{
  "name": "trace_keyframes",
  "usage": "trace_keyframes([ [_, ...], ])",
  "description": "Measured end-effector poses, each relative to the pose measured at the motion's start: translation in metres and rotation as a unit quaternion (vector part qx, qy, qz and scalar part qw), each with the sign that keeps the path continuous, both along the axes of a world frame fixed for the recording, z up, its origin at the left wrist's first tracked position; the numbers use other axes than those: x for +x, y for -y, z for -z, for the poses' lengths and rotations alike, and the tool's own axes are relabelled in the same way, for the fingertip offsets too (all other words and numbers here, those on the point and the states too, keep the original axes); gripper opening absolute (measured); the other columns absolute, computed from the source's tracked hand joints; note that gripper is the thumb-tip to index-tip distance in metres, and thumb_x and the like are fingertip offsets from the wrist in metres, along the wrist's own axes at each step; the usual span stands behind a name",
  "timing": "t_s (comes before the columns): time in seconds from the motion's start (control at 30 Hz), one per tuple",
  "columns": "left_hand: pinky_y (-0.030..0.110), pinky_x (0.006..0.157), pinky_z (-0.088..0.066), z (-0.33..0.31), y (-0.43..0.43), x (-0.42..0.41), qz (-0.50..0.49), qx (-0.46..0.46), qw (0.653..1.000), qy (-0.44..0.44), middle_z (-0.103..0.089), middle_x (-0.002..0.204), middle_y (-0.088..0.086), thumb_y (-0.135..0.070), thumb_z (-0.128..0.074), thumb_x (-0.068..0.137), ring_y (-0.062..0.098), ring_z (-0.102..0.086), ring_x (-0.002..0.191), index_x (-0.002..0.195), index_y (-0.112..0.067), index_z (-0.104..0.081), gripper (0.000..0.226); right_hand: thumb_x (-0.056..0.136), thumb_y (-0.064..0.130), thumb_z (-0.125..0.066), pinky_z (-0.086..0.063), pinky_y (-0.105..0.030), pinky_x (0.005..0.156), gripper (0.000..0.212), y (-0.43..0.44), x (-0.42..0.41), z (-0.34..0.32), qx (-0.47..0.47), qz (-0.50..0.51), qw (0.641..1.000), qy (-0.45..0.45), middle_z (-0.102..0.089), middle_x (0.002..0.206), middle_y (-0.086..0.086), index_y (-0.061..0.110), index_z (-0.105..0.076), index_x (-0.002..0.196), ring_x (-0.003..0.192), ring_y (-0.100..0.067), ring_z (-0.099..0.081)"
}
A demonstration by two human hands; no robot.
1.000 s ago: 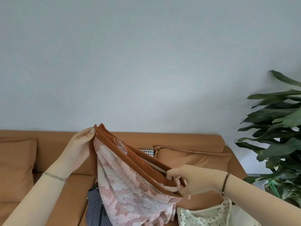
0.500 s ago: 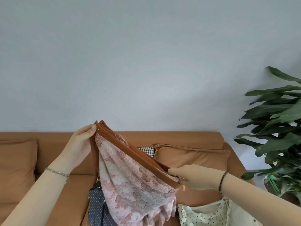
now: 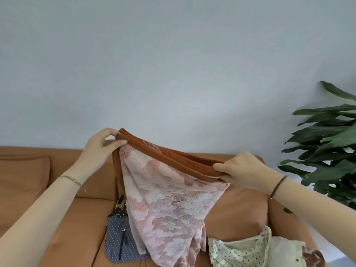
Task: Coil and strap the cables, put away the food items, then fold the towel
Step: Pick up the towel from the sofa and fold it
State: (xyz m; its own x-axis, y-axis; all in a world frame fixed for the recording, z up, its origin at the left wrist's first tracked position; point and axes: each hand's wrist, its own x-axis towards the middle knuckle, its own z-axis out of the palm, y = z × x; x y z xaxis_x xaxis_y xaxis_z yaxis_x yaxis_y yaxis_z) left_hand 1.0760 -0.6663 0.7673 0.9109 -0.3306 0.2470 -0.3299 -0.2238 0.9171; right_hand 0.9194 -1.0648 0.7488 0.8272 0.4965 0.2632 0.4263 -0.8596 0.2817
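Currently I hold the towel (image 3: 165, 199) doubled above the sofa (image 3: 77, 218), left hand (image 3: 100, 149) and right hand (image 3: 242, 170) each pinching a top corner; a loose pinch could let the layers slip and skew the fold.

Right hand (image 3: 244, 170): higher and further right than 1.0 s ago, rising in both 0.5 s steps. Then its fingers curled into the layers from the front; now it pinches the border's end from above, knuckles toward the camera.

Left hand (image 3: 98, 151): slightly higher. Its fingers lay straight along the corner before; thumb and fingertips now pinch it.

Pink floral terry towel (image 3: 165, 205): its rust-brown border (image 3: 169, 157) sloped steeply down to the right earlier; now the slope is shallower and the border runs taut between the 2 hands. The hanging cloth spreads wider.
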Motion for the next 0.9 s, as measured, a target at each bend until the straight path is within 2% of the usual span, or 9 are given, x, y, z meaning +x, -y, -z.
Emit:
trace_keyframes([
  [0.1,0.015,0.083,-0.052,-0.005,0.006,-0.006,0.049,0.057,0.997,0.025,-0.071,0.103,-0.005,-0.011,-0.076,0.084,0.011,-0.072,0.093,0.083,-0.024,-0.068,0.015,0.091,0.051,-0.039,-0.019,-0.024,0.045,0.033,0.022,0.002,-0.013,-0.125,0.018,0.992,-0.017,-0.062,0.065,0.011,0.031,-0.06,0.075,0.052,-0.014,-0.061],
  [0.27,0.022,0.088,-0.054,-0.009,0.02,-0.01,0.097,0.048,0.994,0.02,-0.073,0.102,-0.005,-0.022,-0.07,0.085,0.019,-0.073,0.096,0.088,-0.017,-0.062,0.01,0.096,0.068,-0.03,-0.035,-0.026,0.057,0.043,0.041,-0.012,-0.035,-0.117,0.122,0.978,-0.123,-0.063,0.09,0.015,0.034,-0.055,0.1,0.068,-0.01,-0.058],
  [0.33,0.024,0.087,-0.055,-0.019,0.024,-0.005,0.101,0.044,0.993,0.031,-0.073,0.097,-0.01,-0.021,-0.066,0.089,0.015,-0.072,0.095,0.091,-0.011,-0.057,0.014,0.102,0.05,-0.032,-0.046,-0.028,0.085,0.026,0.048,-0.009,-0.052,-0.182,0.122,0.971,-0.096,-0.069,0.098,0.016,0.035,-0.053,0.108,0.081,-0.01,-0.067],
  [0.43,0.02,0.082,-0.056,-0.061,0.025,0.007,0.092,0.028,0.993,0.068,-0.072,0.093,-0.016,-0.008,-0.06,0.096,0.008,-0.069,0.088,0.081,-0.028,-0.058,0.025,0.1,0.022,-0.037,-0.015,-0.046,0.123,0.025,0.068,0.004,-0.11,-0.225,0.119,0.963,0.087,-0.072,0.085,0.011,0.032,-0.06,0.102,0.085,-0.013,-0.072],
  [0.53,0.018,0.077,-0.055,-0.123,0.027,0.02,0.043,-0.048,0.989,0.133,-0.064,0.09,-0.017,-0.007,-0.055,0.101,0.0,-0.063,0.08,0.082,-0.034,-0.055,0.032,0.101,0.023,-0.043,-0.009,-0.049,0.124,0.025,0.071,0.014,-0.18,-0.073,0.114,0.96,0.244,-0.073,0.077,-0.001,0.021,-0.068,0.103,0.076,-0.022,-0.073],
  [0.67,0.025,0.083,-0.042,-0.157,0.03,0.042,0.017,-0.014,0.984,0.177,-0.053,0.091,-0.007,-0.019,-0.055,0.103,0.007,-0.05,0.086,0.089,-0.03,-0.048,0.019,0.094,0.051,-0.045,-0.028,-0.045,0.115,0.037,0.049,0.024,-0.215,0.013,0.139,0.984,0.115,-0.066,0.077,0.005,0.018,-0.062,0.093,0.086,-0.026,-0.063],
  [0.73,0.025,0.084,-0.04,-0.151,0.031,0.048,0.003,-0.006,0.987,0.158,-0.053,0.091,-0.005,-0.019,-0.057,0.102,0.009,-0.05,0.088,0.089,-0.03,-0.049,0.018,0.088,0.057,-0.05,-0.037,-0.035,0.091,0.046,0.039,0.026,-0.221,0.135,0.126,0.979,0.088,-0.059,0.078,0.002,0.012,-0.061,0.086,0.089,-0.025,-0.056],
  [0.83,0.023,0.082,-0.047,-0.129,0.033,0.051,-0.013,-0.087,0.993,0.075,-0.055,0.091,-0.004,-0.017,-0.051,0.105,0.006,-0.056,0.083,0.091,-0.023,-0.05,0.015,0.088,0.034,-0.073,-0.044,-0.026,0.083,0.033,0.021,0.024,-0.214,0.401,0.099,0.909,0.052,-0.052,0.109,-0.002,0.002,-0.065,0.09,0.096,-0.015,-0.053],
  [0.9,0.032,0.08,-0.053,-0.114,0.039,0.047,0.035,-0.078,0.996,-0.026,-0.058,0.092,0.0,-0.015,-0.051,0.105,0.011,-0.063,0.082,0.093,-0.017,-0.051,0.012,0.087,0.029,-0.076,-0.043,-0.027,0.083,0.025,0.019,0.028,-0.201,0.368,0.164,0.915,-0.01,-0.049,0.109,-0.005,0.007,-0.064,0.083,0.095,-0.018,-0.052],
])
